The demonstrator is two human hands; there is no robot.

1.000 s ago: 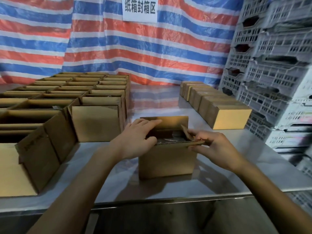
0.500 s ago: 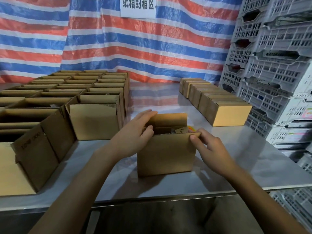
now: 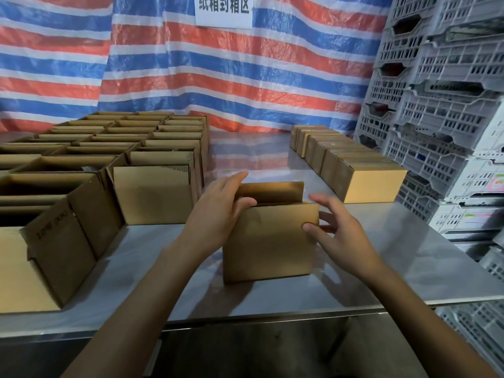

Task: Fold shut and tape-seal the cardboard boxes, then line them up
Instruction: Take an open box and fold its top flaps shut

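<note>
A small cardboard box (image 3: pixel 270 241) stands on the steel table (image 3: pixel 409 266) right in front of me. Its near long flap stands upright and its far flap also stands up behind it. My left hand (image 3: pixel 218 208) rests on the box's left top end, fingers stretched along the far flap and thumb on the near flap's upper edge. My right hand (image 3: pixel 341 233) is at the box's right end with fingers spread, its thumb touching the front face near the top corner. No tape is visible.
Several open boxes (image 3: pixel 152 195) fill the table's left side in rows. A row of closed boxes (image 3: pixel 373 184) runs along the right, beside stacked grey plastic crates (image 3: pixel 441 132). A striped tarp with a white sign (image 3: pixel 223 9) hangs behind.
The near flap, folded outward a second ago, now stands upright. My right hand has let go of it and spread beside the box's right end. My left hand stayed at the left end.
</note>
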